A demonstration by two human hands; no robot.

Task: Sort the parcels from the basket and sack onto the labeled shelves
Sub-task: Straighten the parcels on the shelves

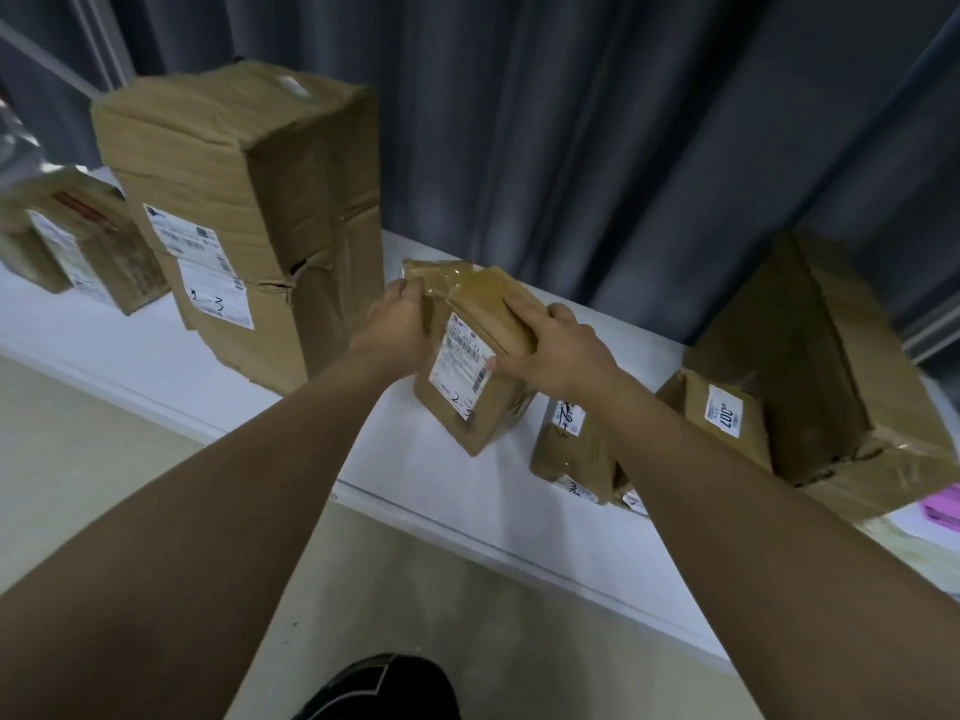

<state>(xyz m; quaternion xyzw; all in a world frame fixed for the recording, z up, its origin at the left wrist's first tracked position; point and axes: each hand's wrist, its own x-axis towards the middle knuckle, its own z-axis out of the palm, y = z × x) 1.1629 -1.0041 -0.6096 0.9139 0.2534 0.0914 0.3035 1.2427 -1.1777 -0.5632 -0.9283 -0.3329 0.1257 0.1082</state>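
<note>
Both hands grasp a small brown parcel (475,366) that stands tilted on the white shelf (156,356), its lower corner touching the surface. The left hand (397,324) curls its fingers around the parcel's upper left edge, where shiny tape bunches. The right hand (558,353) lies over the parcel's top right, fingers bent across the taped face and thumb pressed beside the shipping label (462,363), which carries a handwritten "2-3".

Left of this parcel stands a tall crumpled carton (249,220), upright and near it but apart, bearing two white labels. Farther left of the parcel, a smaller box (83,241) sits at an angle. Right of the parcel, just beside it and partly hidden by the right forearm, lies a flat packet (571,454). Beyond that, a large taped box (810,366) leans, with a small labelled carton (722,418) against its front. Behind the parcel hangs a dark grey curtain (571,122).
</note>
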